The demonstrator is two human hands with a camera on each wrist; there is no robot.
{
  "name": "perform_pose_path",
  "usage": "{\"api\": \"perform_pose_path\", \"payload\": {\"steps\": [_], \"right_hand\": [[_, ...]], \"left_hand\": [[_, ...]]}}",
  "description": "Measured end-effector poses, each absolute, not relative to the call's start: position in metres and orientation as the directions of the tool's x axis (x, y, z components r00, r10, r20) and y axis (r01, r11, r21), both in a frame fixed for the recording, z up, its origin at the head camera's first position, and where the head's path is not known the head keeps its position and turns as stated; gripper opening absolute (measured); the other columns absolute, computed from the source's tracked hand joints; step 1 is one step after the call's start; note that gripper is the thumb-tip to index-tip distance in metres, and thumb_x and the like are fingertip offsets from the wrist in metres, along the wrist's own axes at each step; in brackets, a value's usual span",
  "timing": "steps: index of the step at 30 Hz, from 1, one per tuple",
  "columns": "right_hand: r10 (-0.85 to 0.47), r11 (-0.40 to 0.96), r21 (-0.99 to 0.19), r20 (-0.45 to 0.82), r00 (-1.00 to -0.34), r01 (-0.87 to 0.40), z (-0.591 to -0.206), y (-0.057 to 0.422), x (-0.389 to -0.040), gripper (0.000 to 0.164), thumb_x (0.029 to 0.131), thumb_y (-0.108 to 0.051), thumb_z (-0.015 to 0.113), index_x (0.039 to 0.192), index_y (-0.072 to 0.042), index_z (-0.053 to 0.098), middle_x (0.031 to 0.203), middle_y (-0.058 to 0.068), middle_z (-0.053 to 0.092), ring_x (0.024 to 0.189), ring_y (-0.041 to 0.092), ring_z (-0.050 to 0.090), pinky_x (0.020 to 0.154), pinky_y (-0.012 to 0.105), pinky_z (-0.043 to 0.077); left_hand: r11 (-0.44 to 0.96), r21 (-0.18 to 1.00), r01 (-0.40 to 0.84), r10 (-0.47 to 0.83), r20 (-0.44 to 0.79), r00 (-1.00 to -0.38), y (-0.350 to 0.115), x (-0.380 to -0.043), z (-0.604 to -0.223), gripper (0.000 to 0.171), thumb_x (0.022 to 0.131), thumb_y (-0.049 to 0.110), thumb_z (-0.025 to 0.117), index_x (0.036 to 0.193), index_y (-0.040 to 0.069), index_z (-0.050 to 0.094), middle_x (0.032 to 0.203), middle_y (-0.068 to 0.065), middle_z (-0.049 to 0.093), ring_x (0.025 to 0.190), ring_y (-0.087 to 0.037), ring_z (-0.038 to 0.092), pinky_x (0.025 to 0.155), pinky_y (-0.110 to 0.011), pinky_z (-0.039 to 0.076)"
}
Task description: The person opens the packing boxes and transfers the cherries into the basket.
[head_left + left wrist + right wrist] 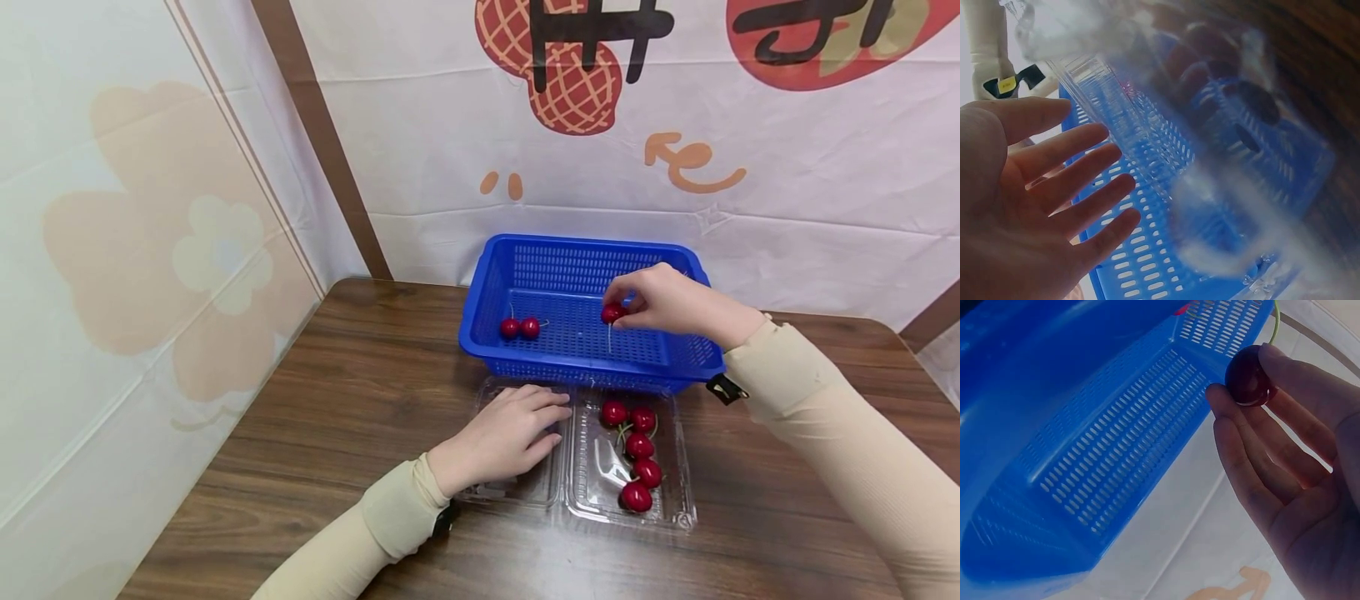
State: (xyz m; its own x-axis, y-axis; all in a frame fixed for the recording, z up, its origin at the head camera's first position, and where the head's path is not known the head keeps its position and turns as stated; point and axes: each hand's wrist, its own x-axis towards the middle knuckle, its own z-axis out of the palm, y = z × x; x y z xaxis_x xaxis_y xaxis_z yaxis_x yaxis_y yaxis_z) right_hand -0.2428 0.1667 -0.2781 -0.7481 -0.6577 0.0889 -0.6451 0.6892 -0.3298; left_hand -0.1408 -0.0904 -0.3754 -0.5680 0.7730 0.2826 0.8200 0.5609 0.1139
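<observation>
My right hand [660,302] pinches a dark red cherry [1247,376] between thumb and fingertips, over the right part of the blue basket [480,346]; its green stem hangs down in the head view. Two more cherries [520,327] lie on the basket's floor at the left. In front of the basket is a clear plastic clamshell box [592,483], its two halves spread side by side. Several stemmed cherries [640,446] sit in its right half. Over the left half, my left hand [510,437] has its fingers extended; the left wrist view shows its palm [1035,200] with nothing held.
The basket and box stand on a brown wooden table [337,392]. Right behind the basket hangs a white printed cloth [427,150], and another cloth with a flower [225,250] borders the table's left side. A black wrist strap [726,389] shows near the basket's right corner.
</observation>
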Motion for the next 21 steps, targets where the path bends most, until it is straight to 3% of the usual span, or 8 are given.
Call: {"api": "perform_pose_path", "payload": {"steps": [21], "right_hand": [[-0.653, 0.709, -0.326, 0.029, -0.757, -0.625, -0.284, 0.151, -0.266, 0.023, 0.075, -0.015, 0.074, 0.095, -0.007, 0.067, 0.092, 0.011, 0.069, 0.074, 0.017, 0.065, 0.070, 0.038, 0.057]], "left_hand": [[0.564, 0.138, 0.814, 0.773, 0.259, -0.579, -0.092, -0.140, -0.374, 0.034, 0.090, 0.029, 0.053, 0.118, 0.014, 0.063, 0.129, -0.002, 0.058, 0.118, -0.018, 0.047, 0.094, -0.037, 0.043]]}}
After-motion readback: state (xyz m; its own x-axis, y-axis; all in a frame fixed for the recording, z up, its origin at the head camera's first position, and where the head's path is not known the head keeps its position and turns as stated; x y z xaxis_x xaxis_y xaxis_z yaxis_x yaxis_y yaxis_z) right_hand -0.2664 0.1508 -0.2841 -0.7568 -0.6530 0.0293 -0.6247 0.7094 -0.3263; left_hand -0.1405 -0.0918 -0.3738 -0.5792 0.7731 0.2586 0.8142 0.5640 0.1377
